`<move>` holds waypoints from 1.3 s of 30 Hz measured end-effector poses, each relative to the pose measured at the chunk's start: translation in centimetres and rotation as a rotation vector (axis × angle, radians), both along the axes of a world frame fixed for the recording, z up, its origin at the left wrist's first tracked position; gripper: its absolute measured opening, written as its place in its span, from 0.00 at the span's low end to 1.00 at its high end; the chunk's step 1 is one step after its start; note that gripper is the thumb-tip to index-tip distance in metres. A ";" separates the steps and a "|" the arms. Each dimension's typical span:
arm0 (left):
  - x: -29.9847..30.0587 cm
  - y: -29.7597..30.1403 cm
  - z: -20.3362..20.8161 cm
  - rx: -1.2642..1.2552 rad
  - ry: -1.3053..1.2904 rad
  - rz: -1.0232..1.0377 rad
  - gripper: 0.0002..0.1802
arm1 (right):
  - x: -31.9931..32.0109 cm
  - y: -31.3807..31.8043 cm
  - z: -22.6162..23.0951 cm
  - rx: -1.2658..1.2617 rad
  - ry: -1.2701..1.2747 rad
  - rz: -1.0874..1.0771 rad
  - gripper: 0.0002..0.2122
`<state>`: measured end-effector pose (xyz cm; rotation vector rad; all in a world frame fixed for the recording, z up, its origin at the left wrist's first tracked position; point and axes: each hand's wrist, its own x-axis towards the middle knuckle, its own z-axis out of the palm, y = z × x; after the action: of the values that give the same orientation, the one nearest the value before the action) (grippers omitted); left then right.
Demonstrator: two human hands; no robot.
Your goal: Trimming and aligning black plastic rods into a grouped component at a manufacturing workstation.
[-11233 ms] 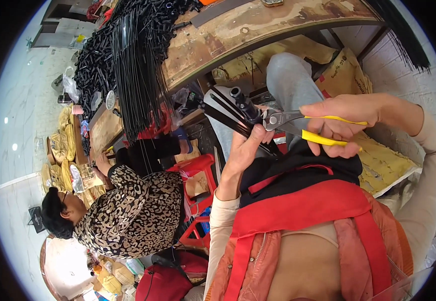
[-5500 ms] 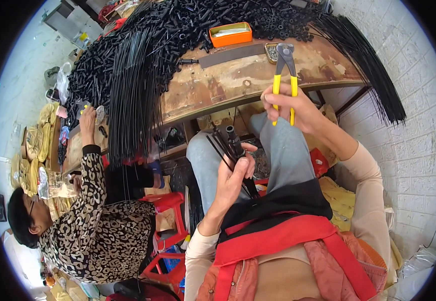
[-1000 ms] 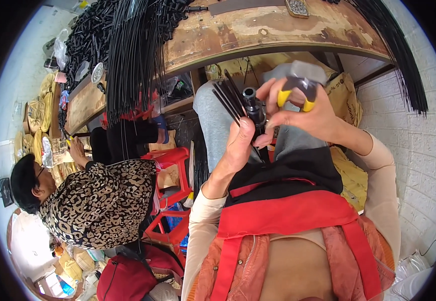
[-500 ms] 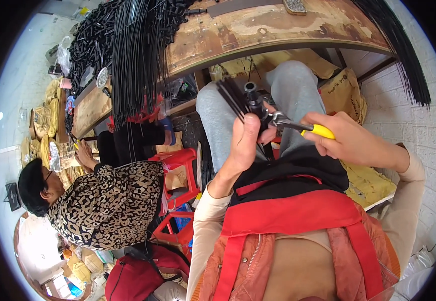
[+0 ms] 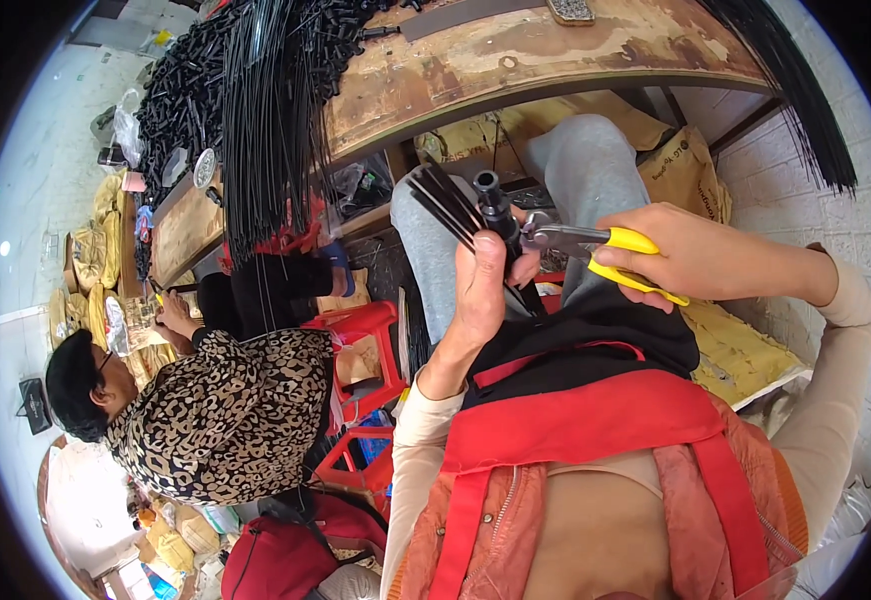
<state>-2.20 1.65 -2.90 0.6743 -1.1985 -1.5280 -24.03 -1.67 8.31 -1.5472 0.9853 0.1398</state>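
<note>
In front of my knees, my left hand [image 5: 480,295] is closed around a black tubular part [image 5: 496,210], its hollow round end tilted up and away. The same hand holds a bunch of thin black rods [image 5: 442,203], which fan out to the left of the tube. My right hand [image 5: 690,250] grips yellow-handled pliers [image 5: 567,236]. Their handles are spread, and their metal jaws sit at the right side of the tube, by my left fingertips. I cannot tell whether the jaws touch the part. My left fingers are partly hidden behind the tube.
Ahead is a worn wooden table [image 5: 455,85] with a heap of black tubular parts [image 5: 183,95] at its left. Long black rods [image 5: 273,130] hang over its edge; more rods [image 5: 800,110] hang at the right. A co-worker [image 5: 225,410] sits at left near a red stool [image 5: 380,365].
The pliers' handles have spread wider in my right hand, and the jaws have moved slightly back from the tube. My left hand and the tube have shifted a little left.
</note>
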 end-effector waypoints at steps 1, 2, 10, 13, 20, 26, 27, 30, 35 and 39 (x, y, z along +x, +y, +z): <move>0.0 0.0 0.0 0.023 0.030 0.022 0.36 | 0.0 -0.1 -0.2 -0.001 -0.001 0.001 0.14; 0.1 -0.1 -0.1 0.047 0.061 0.042 0.36 | -0.1 -0.2 -0.4 -0.010 -0.013 0.001 0.15; 0.4 -3.0 -1.5 0.018 0.069 -0.146 0.36 | -0.8 -2.1 1.3 -0.108 0.121 0.017 0.16; 0.1 -4.1 -2.1 0.019 0.039 -0.138 0.35 | -0.7 -3.6 1.0 -0.325 0.135 0.126 0.15; 1.2 -8.7 -3.2 0.274 0.093 0.039 0.31 | 0.0 -8.0 -5.5 -0.527 0.002 0.066 0.20; 4.9 -9.5 -2.0 0.131 0.023 0.746 0.31 | -3.4 -18.3 -13.8 -1.277 0.413 -0.165 0.20; 5.3 -9.2 -1.0 0.068 -0.015 0.812 0.32 | -3.3 -19.0 -13.5 -1.497 0.456 -0.166 0.19; 6.4 -8.4 3.0 -0.096 0.128 0.924 0.34 | -0.5 -16.2 -11.4 -1.821 -0.061 0.066 0.16; 9.3 -7.7 5.9 -0.193 0.637 0.817 0.25 | 0.9 -4.3 -14.7 -0.495 -0.571 0.264 0.13; 7.2 -6.7 3.1 0.192 1.098 0.570 0.23 | -4.8 -2.3 -11.3 0.021 -1.030 -0.837 0.24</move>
<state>5.00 -5.06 0.21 0.1707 -0.0150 -1.2073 -28.83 -3.99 -2.95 -0.8525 0.6777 -1.1166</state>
